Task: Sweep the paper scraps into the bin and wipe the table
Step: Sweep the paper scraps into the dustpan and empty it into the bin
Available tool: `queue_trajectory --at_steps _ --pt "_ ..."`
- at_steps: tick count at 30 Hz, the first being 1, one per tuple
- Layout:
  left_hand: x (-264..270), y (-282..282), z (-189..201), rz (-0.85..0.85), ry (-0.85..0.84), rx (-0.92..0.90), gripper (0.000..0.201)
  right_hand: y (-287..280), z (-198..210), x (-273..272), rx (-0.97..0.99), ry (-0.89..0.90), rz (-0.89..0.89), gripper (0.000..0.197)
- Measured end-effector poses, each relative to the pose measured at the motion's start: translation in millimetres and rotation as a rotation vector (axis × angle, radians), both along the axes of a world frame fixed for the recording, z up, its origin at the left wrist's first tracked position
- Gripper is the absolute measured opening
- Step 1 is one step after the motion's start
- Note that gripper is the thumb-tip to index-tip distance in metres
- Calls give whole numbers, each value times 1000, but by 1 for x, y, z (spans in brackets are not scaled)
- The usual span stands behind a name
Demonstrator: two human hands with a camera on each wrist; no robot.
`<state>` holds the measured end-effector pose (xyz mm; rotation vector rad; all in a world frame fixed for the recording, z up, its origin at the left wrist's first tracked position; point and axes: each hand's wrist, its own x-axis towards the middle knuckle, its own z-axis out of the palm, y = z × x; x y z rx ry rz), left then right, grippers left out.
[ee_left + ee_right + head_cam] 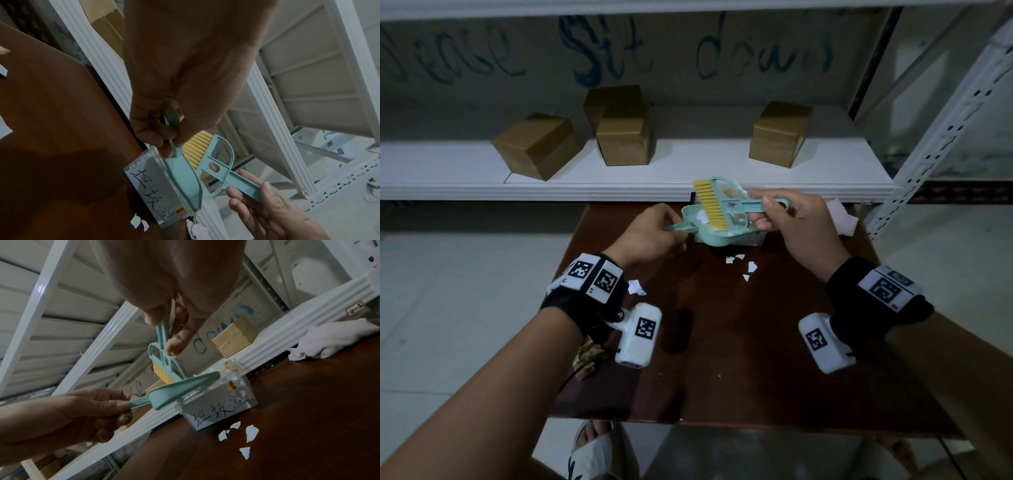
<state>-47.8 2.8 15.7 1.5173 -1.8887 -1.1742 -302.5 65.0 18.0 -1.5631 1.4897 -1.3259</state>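
My left hand grips the handle of a small teal dustpan, tilted over a clear plastic bin with handwriting on its label, at the table's far edge. My right hand pinches the handle of a teal brush with yellow bristles, held over the dustpan. White scraps lie in the pan. Several torn paper scraps lie on the brown table just in front of the bin, and another scrap lies near my left wrist.
A crumpled white cloth lies at the table's far right corner. Behind the table runs a white metal shelf carrying three cardboard boxes. A sandalled foot shows below the table's near edge.
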Motion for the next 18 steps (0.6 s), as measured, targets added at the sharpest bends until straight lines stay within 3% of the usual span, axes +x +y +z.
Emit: queue_trajectory --at_steps 3,10,16,18 --pt "0 0 0 1 20 4 13 -2 -2 -5 0 46 -34 27" --pt "1 0 0 22 37 -2 13 1 8 -2 -8 -96 -65 28" --pt "1 3 6 6 34 -30 13 1 6 6 74 -239 98 29" --pt "0 4 7 10 48 -21 13 1 2 9 108 -212 143 29"
